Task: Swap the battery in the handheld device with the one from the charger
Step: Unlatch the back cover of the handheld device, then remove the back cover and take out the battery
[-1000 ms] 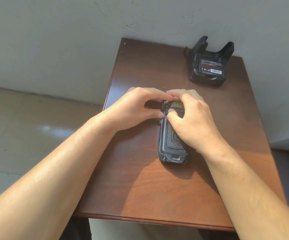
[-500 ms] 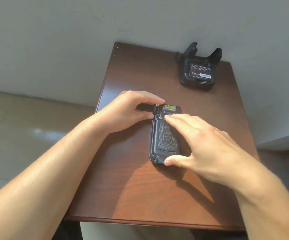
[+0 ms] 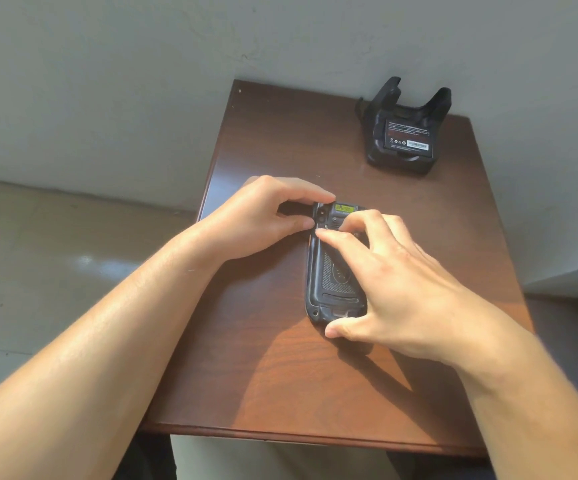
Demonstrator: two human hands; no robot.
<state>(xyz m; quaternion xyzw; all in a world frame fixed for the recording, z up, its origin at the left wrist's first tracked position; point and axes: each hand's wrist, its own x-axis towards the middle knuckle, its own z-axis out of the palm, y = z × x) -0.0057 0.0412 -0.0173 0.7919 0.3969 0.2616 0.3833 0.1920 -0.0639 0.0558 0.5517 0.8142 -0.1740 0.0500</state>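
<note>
A black handheld device (image 3: 329,282) lies back side up in the middle of the brown table (image 3: 280,375), with a yellow label at its far end. My left hand (image 3: 263,216) pinches the device's top left corner between thumb and fingers. My right hand (image 3: 384,278) spans the device: its thumb rests at the near end and its fingertips press on the upper edge of the textured back cover. A black charger (image 3: 401,133) stands at the far right corner of the table, with a labelled battery (image 3: 407,135) seated in it.
The table is small and stands against a pale wall (image 3: 176,81). A tiled floor (image 3: 55,254) lies to the left, below the table edge. The near table edge runs just in front of my forearms.
My right hand's fingers have curled and moved up toward the top of the back cover; the thumb stays at the near end. My left hand keeps its hold on the top corner.
</note>
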